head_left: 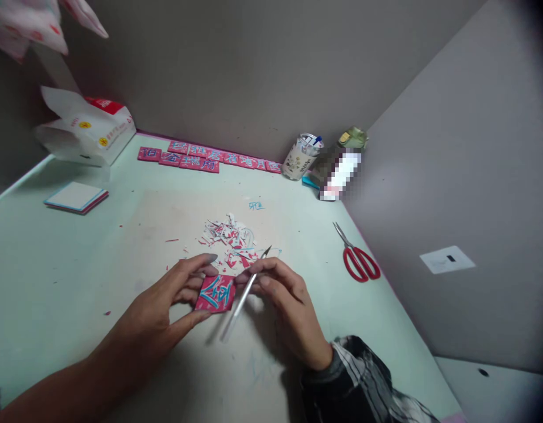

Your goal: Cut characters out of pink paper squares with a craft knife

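A small red square tile (pixel 215 294) with a blue-edged carved character is held between the thumb and fingers of my left hand (pixel 166 299). My right hand (pixel 289 299) grips a silver craft knife (pixel 242 305), its blade pointing up and away from me, its handle slanting down beside the tile. The right fingertips are at the tile's right edge. Just beyond the hands lies a pile of red and white shavings (pixel 230 235) on a beige work sheet (pixel 166 211).
Red-handled scissors (pixel 361 263) lie at the right. Red character tiles (pixel 201 155) line the back, near a pen cup (pixel 302 157) and a partly blurred item (pixel 342 170). Stacked white-topped squares (pixel 76 197) and a white paper bag (pixel 90 129) stand left. A wall closes the right side.
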Demonstrator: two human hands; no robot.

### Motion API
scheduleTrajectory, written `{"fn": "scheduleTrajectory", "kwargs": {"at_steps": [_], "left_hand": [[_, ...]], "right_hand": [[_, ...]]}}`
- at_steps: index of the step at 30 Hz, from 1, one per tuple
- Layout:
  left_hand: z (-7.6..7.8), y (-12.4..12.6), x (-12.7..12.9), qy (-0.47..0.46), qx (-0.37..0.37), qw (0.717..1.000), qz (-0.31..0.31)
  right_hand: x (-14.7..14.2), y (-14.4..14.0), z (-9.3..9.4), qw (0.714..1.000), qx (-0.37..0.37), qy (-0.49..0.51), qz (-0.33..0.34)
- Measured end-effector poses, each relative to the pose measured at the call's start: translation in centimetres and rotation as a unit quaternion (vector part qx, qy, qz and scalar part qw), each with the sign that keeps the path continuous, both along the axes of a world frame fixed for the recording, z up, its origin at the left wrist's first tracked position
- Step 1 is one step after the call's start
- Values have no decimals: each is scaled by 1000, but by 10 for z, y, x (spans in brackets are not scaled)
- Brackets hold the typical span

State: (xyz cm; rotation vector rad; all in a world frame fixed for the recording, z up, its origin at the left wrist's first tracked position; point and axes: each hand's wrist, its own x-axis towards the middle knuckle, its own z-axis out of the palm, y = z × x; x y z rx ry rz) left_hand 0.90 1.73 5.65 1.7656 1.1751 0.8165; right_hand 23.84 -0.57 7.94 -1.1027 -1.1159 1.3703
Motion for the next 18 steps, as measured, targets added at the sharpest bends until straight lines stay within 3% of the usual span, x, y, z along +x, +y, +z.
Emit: {"fn": "scheduleTrajectory", "kwargs": {"at_steps": [3,6,11,15,18], "left_hand": [[5,-3,4,-45,-20,999,5],[7,-6,8,-76,-46,996,-1],[7,-1,7,-153,-164,974,-1],[6,8,0,-165,-229,957,-72],[6,9,-2,-224,-286,926,-100]], "right_hand": [[-5,1,0,998,4,-19,-53],[-9,0,-3,999,-17,-32,-33],[-12,-3,-4,999,-17,-30,-8],[-12,-7,0,1000,4,-13,8],[-11,-9,1,999,10,22,24]]}}
